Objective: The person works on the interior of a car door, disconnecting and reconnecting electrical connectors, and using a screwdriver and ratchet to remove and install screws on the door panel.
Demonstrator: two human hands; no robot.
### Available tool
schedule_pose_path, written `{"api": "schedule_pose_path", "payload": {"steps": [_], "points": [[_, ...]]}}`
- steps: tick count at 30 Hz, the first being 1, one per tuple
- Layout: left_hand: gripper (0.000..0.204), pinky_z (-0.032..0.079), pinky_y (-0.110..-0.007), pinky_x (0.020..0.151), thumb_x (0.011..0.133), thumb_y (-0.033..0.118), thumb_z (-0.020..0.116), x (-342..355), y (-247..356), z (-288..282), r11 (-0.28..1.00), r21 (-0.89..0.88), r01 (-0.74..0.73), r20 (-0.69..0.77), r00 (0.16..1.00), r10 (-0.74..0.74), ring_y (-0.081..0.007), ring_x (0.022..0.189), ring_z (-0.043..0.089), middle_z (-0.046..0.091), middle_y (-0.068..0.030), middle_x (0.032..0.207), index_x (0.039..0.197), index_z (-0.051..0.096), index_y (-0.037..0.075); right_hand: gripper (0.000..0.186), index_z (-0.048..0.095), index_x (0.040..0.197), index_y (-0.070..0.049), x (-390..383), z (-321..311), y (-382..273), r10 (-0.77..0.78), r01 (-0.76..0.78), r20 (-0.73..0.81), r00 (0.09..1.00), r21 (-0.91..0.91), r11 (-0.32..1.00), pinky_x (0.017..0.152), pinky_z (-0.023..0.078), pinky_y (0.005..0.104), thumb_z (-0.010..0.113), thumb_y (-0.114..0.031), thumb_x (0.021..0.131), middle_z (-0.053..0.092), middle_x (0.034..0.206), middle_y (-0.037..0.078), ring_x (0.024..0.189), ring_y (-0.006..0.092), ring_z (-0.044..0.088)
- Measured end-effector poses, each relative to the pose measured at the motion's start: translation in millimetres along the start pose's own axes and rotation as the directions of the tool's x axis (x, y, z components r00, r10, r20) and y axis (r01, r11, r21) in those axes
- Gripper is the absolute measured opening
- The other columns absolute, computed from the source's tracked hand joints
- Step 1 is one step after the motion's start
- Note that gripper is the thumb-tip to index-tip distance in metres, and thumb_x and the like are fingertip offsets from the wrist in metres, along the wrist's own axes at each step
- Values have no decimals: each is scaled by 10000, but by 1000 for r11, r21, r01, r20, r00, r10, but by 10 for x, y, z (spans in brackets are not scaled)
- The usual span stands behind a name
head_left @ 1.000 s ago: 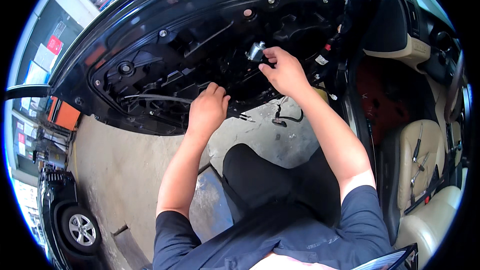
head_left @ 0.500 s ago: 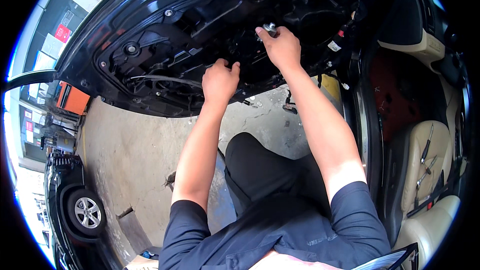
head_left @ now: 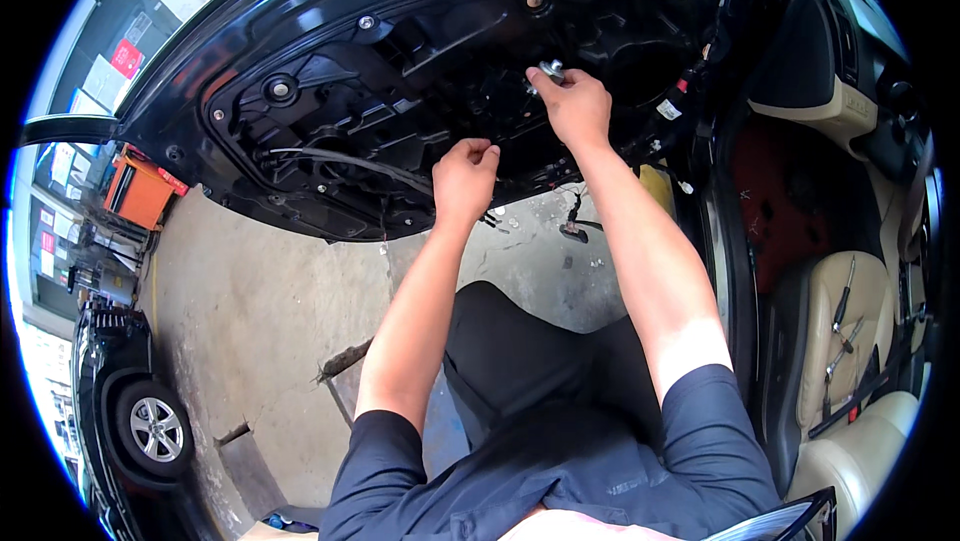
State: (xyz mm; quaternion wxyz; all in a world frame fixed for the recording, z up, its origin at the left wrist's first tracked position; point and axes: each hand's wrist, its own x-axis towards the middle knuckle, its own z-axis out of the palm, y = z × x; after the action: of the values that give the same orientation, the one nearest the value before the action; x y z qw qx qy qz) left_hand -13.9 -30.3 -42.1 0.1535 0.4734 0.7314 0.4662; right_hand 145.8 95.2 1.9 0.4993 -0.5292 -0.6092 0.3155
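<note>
The inner side of an open black car door [head_left: 330, 111], its trim off, fills the space before me. My right hand [head_left: 578, 106] is closed round a small silver metal part with a round shiny end [head_left: 551, 69], at the middle of the door. The door's dark panel lies right behind that part; whether they touch I cannot tell. My left hand [head_left: 466, 181] is lower and to the left, close to the panel's lower edge. Its thumb and forefinger are pinched together, and what they hold, if anything, is hidden. A dark cable [head_left: 350, 163] runs across the panel toward this hand.
Wires with connectors [head_left: 683, 91] hang along the door's hinge side. At right is a beige car seat [head_left: 835, 311] with screwdriver-like tools [head_left: 845, 301] lying on it. An orange cabinet [head_left: 140, 196] and another car's wheel [head_left: 155, 429] are at left, beyond the concrete floor [head_left: 260, 301].
The view has shifted a little, so the door sits slightly lower and farther right. My left hand's thumb and forefinger have come together. My right hand keeps its hold on the silver part.
</note>
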Motion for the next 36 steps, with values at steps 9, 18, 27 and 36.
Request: {"api": "schedule_pose_path", "payload": {"steps": [9, 18, 27, 36], "points": [[142, 512, -289, 1065, 1035, 93, 753, 75, -385, -2, 900, -433, 52, 79, 997, -20, -159, 1211, 715, 779, -186, 1323, 1078, 758, -42, 572, 814, 960, 42, 61, 121, 116, 44, -44, -6, 999, 26, 999, 725, 599, 321, 894, -519, 884, 794, 809, 96, 689, 180, 766], [193, 586, -295, 1008, 1064, 94, 732, 98, -453, 123, 864, -496, 83, 40, 997, -73, -162, 1117, 750, 785, -144, 1268, 1143, 755, -80, 625, 812, 929, 24, 68, 148, 90, 101, -101, 12, 995, 55, 993, 898, 588, 414, 843, -597, 872, 812, 892, 185, 916, 353, 795], [192, 625, -351, 1019, 1074, 76, 712, 202, -578, 85, 736, -667, 115, 130, 991, -37, -244, 1135, 770, 777, -173, 1206, 1136, 732, -105, 576, 778, 943, 64, 23, 201, 32, -69, 62, -58, 996, -117, 991, 820, 594, 431, 823, -508, 895, 787, 841, 212, 823, 363, 788], [194, 617, -350, 1027, 1085, 85, 708, 129, -751, 41, 796, -603, 54, 169, 984, 62, -240, 1151, 764, 778, -171, 1222, 1127, 729, -103, 551, 780, 916, 56, 18, 161, 87, -28, 29, 7, 1000, -55, 998, 858, 596, 481, 821, -492, 884, 787, 894, 263, 941, 458, 778]]}}
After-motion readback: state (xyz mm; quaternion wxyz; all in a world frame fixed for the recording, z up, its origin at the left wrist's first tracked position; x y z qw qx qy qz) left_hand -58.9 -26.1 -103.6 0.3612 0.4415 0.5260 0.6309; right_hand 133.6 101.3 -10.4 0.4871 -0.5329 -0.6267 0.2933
